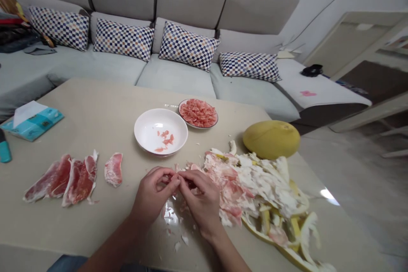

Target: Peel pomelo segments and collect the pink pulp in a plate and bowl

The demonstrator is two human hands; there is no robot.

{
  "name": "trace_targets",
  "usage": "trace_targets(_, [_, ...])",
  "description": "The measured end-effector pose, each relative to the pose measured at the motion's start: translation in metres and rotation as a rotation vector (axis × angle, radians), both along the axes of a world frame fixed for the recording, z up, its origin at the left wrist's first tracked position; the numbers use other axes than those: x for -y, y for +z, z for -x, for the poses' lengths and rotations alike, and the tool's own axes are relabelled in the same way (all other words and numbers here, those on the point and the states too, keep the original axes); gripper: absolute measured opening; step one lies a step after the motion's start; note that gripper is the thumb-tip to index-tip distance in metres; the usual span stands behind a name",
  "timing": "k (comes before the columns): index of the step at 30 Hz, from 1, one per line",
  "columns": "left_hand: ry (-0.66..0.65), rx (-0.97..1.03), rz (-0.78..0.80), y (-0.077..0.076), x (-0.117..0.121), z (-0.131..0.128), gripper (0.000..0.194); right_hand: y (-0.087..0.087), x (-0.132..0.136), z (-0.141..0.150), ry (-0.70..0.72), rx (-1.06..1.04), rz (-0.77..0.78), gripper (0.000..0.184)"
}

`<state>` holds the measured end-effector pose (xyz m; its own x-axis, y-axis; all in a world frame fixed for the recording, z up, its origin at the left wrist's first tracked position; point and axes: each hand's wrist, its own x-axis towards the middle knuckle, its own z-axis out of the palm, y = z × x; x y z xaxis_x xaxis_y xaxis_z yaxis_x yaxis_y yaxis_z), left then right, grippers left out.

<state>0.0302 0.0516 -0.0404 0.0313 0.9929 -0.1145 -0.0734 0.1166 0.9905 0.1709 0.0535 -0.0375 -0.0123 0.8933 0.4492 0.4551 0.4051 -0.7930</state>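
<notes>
My left hand (155,195) and my right hand (201,197) meet above the table, fingertips pinched together. Between them is a small bit of pink pomelo flesh, mostly hidden by the fingers. Just beyond the hands stands a white bowl (148,129) with a few pink pomelo pieces inside. Behind it, a dark-rimmed plate of pomelo flesh (198,113) is heaped full. Peeled pomelo segments (79,178) lie to the left, with a smaller segment (114,169) apart from them. A pile of peel and membrane (264,187) spreads beside my right hand.
A whole yellow-green pomelo (270,139) rests behind the peel pile. At the left are a blue tissue pack (38,125) and a teal-handled object (4,148). Scraps dot the table (105,106). A grey sofa (172,76) with checked cushions stands beyond it.
</notes>
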Motion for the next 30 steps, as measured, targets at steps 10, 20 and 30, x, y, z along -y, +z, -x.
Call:
trace_targets(10, [0.087, -0.120, -0.123, 0.007, 0.002, -0.002, 0.009, 0.004, 0.001, 0.001, -0.064, -0.044, 0.230, 0.010])
trace_targets(20, [0.014, 0.102, 0.088, 0.004, 0.000, -0.003, 0.020, 0.006, 0.002, 0.002, -0.015, -0.144, 0.289, 0.012])
trace_targets(30, [-0.156, 0.433, 0.346, 0.012, 0.001, 0.006, 0.027, 0.006, -0.005, -0.005, 0.139, -0.532, 0.610, 0.032])
